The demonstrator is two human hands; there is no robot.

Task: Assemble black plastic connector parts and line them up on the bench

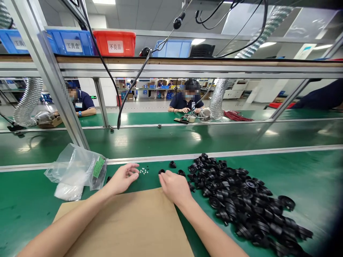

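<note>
My left hand (122, 179) is held over the green table with its fingers apart and nothing visible in them. Just to the right of its fingertips lie small white pieces (144, 171), with a few tiny dark bits beside them. My right hand (175, 185) has its fingers closed on a small round black plastic part (161, 171), mostly covered by the fingers. Loose black parts (173, 164) sit just beyond and beside that hand. To the right spreads a large heap of similar black plastic parts (235, 196).
A brown cardboard sheet (131, 225) lies under my forearms. At left are clear plastic bags (71, 178), one holding white pieces, another with a green label. A metal frame post (53, 82) rises behind them. A black cable (131, 89) hangs overhead. Co-workers (187, 98) sit across the bench.
</note>
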